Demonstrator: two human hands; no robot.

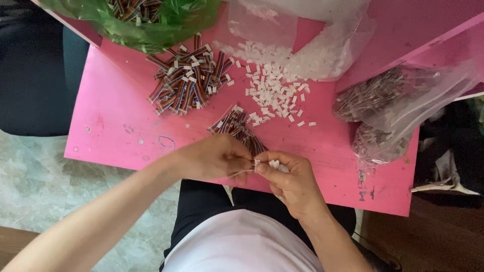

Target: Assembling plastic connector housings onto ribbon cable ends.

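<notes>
White connector (258, 163) between hands, wire bundles (187, 79) behind

Bright pink table (121, 121), scuffed with dark marks. Rainbow-striped ribbon cables (186, 80) in red, orange, blue and purple, white-tipped. Small white connectors (275, 93) scattered pale against the pink. Translucent green bag (146, 27) up top, clear bags (388, 108) showing grey-brown contents.

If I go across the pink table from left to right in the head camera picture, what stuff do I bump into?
Pile of rainbow-striped ribbon cables → scattered small white plastic connectors → clear bags of thin grey parts. Nearer the person, the left hand comes before the right hand.
</notes>
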